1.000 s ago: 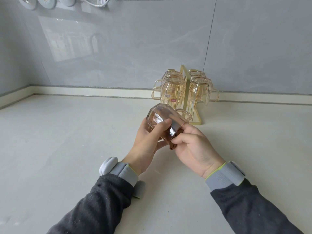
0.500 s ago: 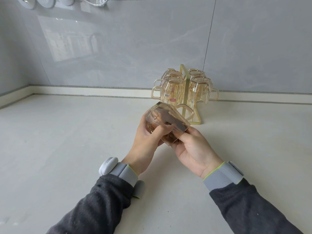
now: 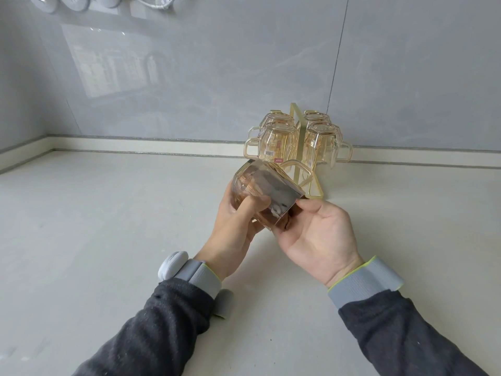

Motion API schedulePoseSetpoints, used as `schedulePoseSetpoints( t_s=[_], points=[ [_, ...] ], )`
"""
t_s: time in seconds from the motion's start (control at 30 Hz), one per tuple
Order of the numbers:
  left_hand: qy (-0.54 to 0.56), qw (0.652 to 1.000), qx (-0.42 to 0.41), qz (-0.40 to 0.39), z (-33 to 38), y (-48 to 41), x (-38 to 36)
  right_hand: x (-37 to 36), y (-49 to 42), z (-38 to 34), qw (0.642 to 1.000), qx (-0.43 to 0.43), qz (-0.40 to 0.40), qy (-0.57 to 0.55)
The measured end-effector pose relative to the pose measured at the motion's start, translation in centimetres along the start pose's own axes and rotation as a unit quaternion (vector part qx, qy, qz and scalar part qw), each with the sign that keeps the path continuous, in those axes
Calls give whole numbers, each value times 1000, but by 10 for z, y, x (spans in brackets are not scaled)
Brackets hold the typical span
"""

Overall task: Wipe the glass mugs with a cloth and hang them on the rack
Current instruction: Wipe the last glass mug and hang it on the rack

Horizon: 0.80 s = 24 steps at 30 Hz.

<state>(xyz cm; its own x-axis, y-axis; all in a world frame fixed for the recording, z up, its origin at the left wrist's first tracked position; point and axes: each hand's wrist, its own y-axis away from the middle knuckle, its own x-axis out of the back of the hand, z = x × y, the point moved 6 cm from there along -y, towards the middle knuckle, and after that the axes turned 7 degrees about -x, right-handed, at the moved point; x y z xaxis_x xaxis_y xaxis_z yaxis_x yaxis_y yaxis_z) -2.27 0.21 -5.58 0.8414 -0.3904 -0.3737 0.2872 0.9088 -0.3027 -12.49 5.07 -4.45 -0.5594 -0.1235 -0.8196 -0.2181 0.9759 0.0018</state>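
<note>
Pale countertop (image 3: 108, 240) ran wide beneath me. At its far side, right of centre, stood one gold rack (image 3: 294, 126) with four hanging mugs (image 3: 276, 142) of amber glass, upside down, two per side. Just near of it my two hands shared a fifth mug (image 3: 260, 185), tipped on its side. My left hand (image 3: 235, 226) wrapped the base end, thumb across the glass. My right hand (image 3: 317, 234) lay palm up, thumb and fingers pinching the rim. Something brown showed inside; cloth or not, I couldn't tell.

sleeves (image 3: 151, 335): dark grey | wristbands (image 3: 364, 280): grey, lime-edged | left: white device (image 3: 172, 264)
</note>
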Motion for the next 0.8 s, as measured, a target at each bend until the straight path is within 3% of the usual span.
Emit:
schedulePoseSetpoints(
  t_s=[0.23, 0.8],
  points=[
    [7, 1000, 6, 2, 0, 0, 0, -7, 0, 1, 998, 14, -44, 42],
    [-56, 994, -60, 78, 4, -2, 11, 8, -2, -6, 990, 41, 64, 122]
  ],
)
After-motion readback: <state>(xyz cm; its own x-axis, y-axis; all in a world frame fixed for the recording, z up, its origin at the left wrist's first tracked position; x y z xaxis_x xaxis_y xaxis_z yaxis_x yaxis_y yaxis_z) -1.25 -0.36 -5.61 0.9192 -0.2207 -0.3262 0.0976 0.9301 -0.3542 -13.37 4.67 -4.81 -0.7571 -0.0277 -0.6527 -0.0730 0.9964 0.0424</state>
